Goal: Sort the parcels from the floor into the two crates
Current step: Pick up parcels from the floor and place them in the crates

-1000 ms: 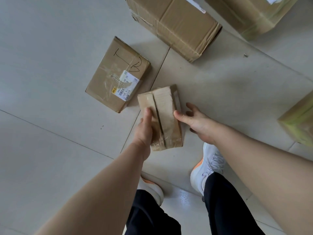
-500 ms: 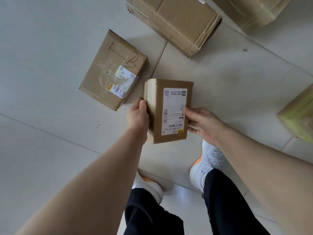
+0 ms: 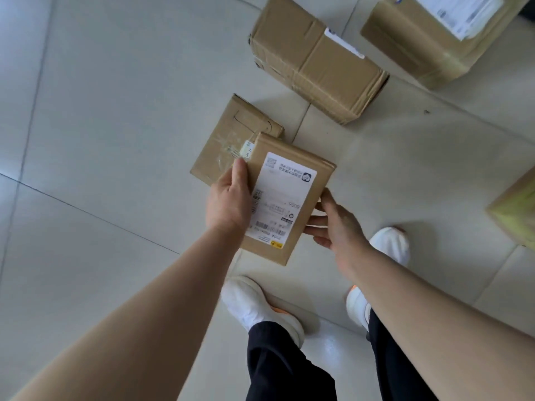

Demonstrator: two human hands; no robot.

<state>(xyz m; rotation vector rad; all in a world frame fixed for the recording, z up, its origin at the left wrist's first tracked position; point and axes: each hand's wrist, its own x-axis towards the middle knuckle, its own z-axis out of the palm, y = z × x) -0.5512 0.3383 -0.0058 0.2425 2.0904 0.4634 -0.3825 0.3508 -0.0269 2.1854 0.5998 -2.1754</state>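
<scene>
A small flat cardboard parcel (image 3: 301, 198) with a white shipping label facing up is held above the floor. My left hand (image 3: 230, 198) grips its left edge, thumb on top. My right hand (image 3: 337, 224) supports its right edge with fingers under it. Behind it on the floor lies a brown parcel (image 3: 228, 140) with pen marks and a small label, partly hidden by the held one. No crate shows in the head view.
A larger taped box (image 3: 312, 62) lies on the floor further back, another big box (image 3: 434, 36) at top right, and a yellowish-taped box (image 3: 518, 209) at the right edge. My two white shoes (image 3: 254, 302) stand on the pale tiled floor (image 3: 115, 96).
The small parcel was turned from its seam side to label side up and lifted higher. The view shifted, so the floor parcels now sit lower and further right in the frame.
</scene>
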